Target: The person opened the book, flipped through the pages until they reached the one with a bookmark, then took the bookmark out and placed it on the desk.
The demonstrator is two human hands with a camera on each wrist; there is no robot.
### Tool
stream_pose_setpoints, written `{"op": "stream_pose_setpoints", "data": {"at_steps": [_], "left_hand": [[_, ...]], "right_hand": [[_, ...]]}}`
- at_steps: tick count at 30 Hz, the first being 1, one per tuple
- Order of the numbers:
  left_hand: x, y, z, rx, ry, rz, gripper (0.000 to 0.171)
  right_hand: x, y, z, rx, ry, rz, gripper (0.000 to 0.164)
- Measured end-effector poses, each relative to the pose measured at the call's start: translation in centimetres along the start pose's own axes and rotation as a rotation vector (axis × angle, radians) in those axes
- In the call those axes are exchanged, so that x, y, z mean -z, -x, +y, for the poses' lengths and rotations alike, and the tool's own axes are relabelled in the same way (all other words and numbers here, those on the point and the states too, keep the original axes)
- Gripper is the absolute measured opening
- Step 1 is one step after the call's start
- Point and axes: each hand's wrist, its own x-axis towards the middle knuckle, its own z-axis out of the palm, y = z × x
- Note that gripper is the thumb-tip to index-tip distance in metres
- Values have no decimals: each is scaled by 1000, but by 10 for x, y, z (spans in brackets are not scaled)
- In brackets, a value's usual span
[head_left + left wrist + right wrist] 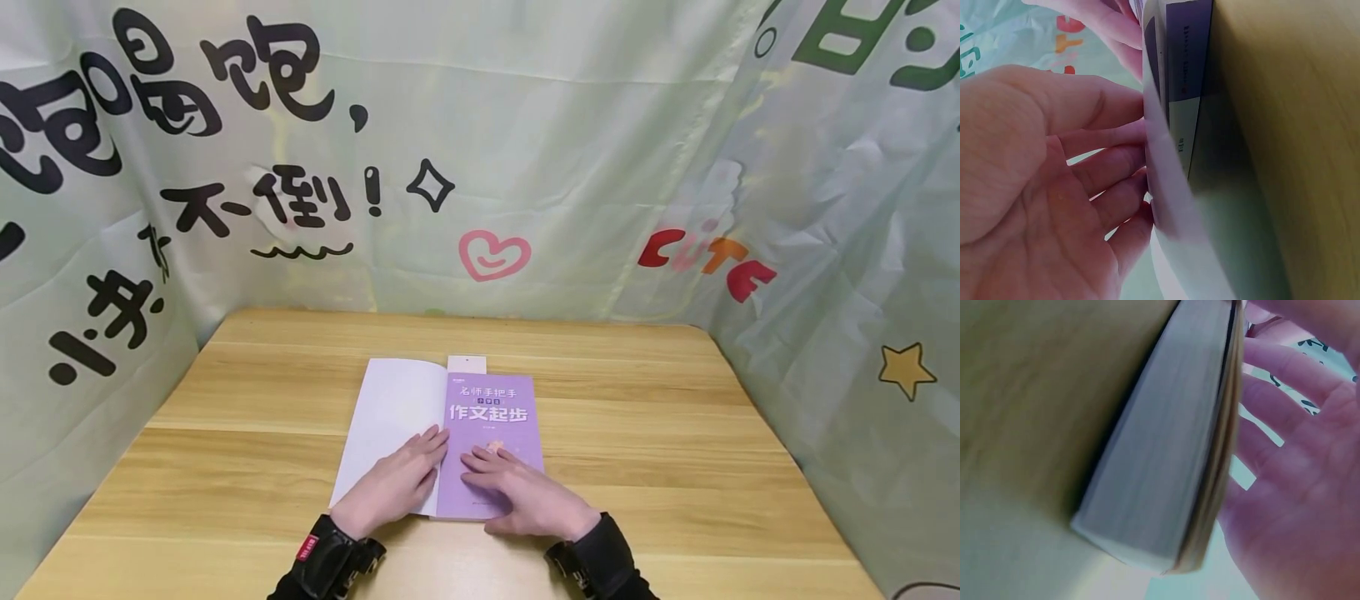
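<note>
A thick paperback book [517, 442] lies on the table with its cover turned back to the left. The white inside of the cover [393, 408] faces up beside a purple first page bearing Chinese print. On the white side near the fold, my left hand [401, 475] rests with extended fingers. My right hand [528, 492] lies across the lower purple page, its fingers spread and pointing left. In the left wrist view, the fingertips touch the bent cover near the purple and white spine [1188, 56]. The right wrist view shows the block of page edges [1154, 437] under spread fingers.
A small white card [467, 364] sticks out past the book's top edge. The wooden table [645, 417] extends around the book on all sides. Pale printed curtains [585, 167] hang behind the table and along both sides.
</note>
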Motion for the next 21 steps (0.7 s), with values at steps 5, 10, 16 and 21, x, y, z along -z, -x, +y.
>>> {"op": "stream_pose_setpoints", "data": {"at_steps": [5, 10, 16, 21], "left_hand": [[-3, -1, -1, -1, -5, 1, 41], [-5, -1, -2, -9, -20, 4, 40], [-5, -1, -1, -16, -22, 8, 40], [-4, -1, 0, -26, -32, 5, 39]], "right_hand": [[2, 1, 2, 4, -24, -7, 64], [6, 5, 3, 4, -48, -9, 59], [10, 8, 6, -18, -73, -12, 54], [14, 11, 8, -56, -121, -11, 45]]}}
